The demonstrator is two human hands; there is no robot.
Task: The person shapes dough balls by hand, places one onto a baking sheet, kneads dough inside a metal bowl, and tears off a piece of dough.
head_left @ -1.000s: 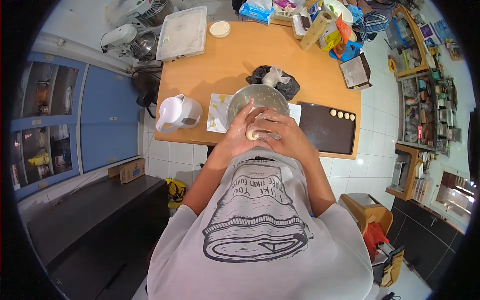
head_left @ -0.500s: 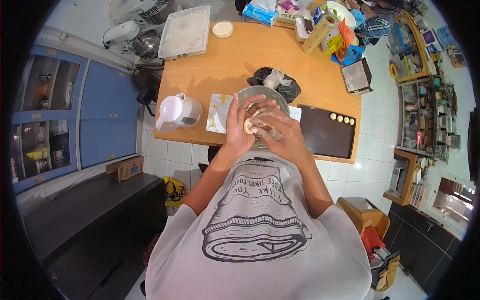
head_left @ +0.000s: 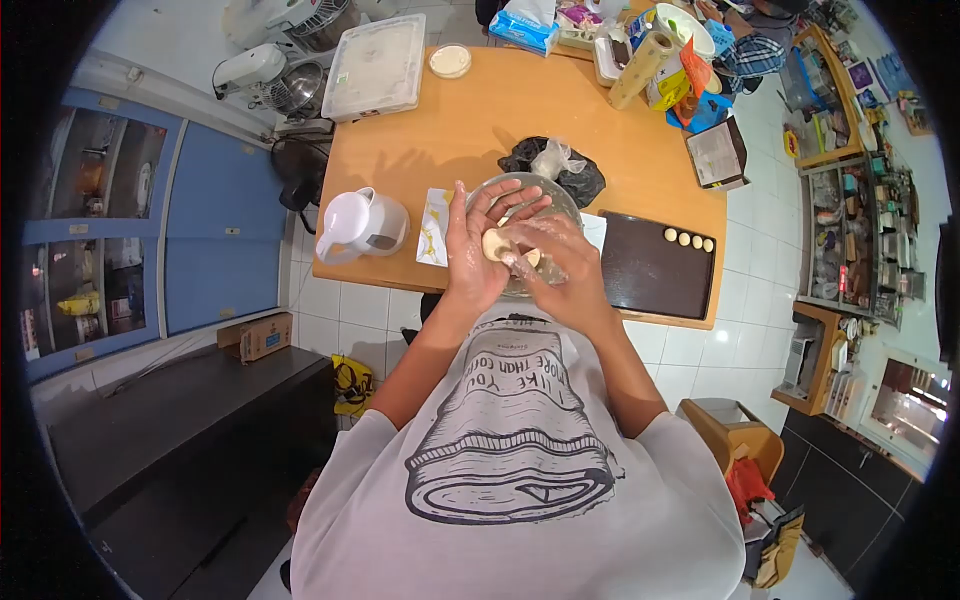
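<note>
A small pale piece of dough (head_left: 494, 244) rests against the palm and finger bases of my left hand (head_left: 474, 262), whose fingers stretch upward. My right hand (head_left: 572, 268) reaches across from the other side, and its thumb and fingertips pinch at the dough's edge. White residue coats the fingers of both hands. Beneath them stands a clear bowl (head_left: 566, 194), largely covered by the hands; something pale yellow shows through the gap in my right hand. To the right lies a dark baking tray (head_left: 645, 265) with several small dough balls (head_left: 684, 239) in a row near its far right corner.
Left of the bowl are a white-and-yellow box (head_left: 432, 230) and a white electric kettle (head_left: 362, 222). A black plastic bag (head_left: 582, 186) sits behind the bowl. A lidded plastic container (head_left: 375, 65) and a round lid (head_left: 450, 61) occupy the table's far left.
My right thumb and fingers have shifted slightly around the dough, exposing more of its face. The dough stays in my left hand. The whole view has moved slightly.
</note>
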